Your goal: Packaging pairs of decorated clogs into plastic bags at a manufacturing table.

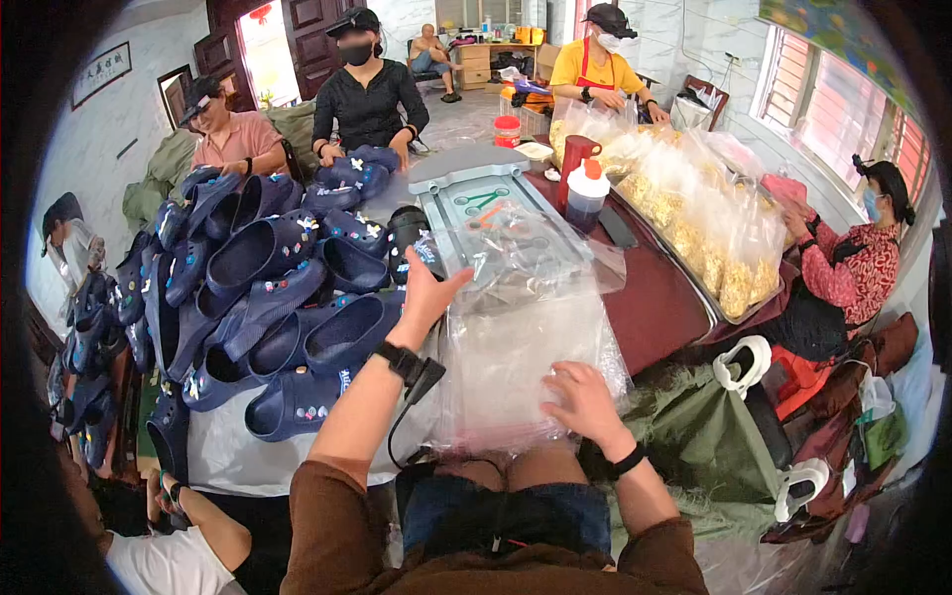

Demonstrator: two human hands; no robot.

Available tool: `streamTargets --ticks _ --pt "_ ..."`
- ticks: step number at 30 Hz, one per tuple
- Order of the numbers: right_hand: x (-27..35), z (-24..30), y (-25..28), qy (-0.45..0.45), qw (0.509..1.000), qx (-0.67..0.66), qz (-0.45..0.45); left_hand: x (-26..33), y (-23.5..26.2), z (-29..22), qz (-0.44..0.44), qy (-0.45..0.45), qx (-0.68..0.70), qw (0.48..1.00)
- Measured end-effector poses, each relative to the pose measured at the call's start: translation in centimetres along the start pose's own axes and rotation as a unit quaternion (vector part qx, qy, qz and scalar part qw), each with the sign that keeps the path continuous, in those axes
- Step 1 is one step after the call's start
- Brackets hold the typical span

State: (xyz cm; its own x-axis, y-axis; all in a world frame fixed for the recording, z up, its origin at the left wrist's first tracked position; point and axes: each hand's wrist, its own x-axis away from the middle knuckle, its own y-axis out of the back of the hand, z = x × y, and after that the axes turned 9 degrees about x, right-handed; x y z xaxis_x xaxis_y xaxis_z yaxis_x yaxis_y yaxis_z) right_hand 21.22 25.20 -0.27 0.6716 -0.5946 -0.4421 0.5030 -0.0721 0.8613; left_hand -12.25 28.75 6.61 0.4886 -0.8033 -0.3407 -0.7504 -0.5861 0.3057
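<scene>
Clear bags (pixel 516 347), piled flat at the near side of the counter (pixel 650 322), partly overlapping the grey board (pixel 466 193). Left grip (pixel 428 299), spread wide, at the bags' left edge. Right grip (pixel 587 405), unclenched, loosely bent, over the bags' right side. Navy clogs (pixel 260 250), heaped at left. Squeeze bottle (pixel 587 196), beyond the bags. Filled bags (pixel 684 223), at right.

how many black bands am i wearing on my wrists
2: a bulky wristband below your left hand and a slim band below your right hand. Your brown sleeves could hide more.
</scene>
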Motion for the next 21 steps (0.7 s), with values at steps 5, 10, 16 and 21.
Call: streamTargets --ticks 5,10,16,21 --pt "0.1 0.2 -0.7 -0.021 0.999 -0.029 0.009 -4.6 -3.5 3.7 -0.073 -0.024 0.151 0.986" --pt "0.0 -0.2 -0.2 -0.051 0.998 -0.024 0.025 -4.2 -7.9 1.5 -0.016 -0.118 0.080 0.990" --pt "-0.2 -0.7 0.2 -0.053 0.996 -0.070 0.032 -2.7 -5.2 -0.1 0.219 0.001 0.215 0.952" --pt "0.1 -3.3 1.3 -0.161 0.947 -0.272 0.058 3.7 -0.3 -0.3 0.423 -0.217 0.112 0.873"
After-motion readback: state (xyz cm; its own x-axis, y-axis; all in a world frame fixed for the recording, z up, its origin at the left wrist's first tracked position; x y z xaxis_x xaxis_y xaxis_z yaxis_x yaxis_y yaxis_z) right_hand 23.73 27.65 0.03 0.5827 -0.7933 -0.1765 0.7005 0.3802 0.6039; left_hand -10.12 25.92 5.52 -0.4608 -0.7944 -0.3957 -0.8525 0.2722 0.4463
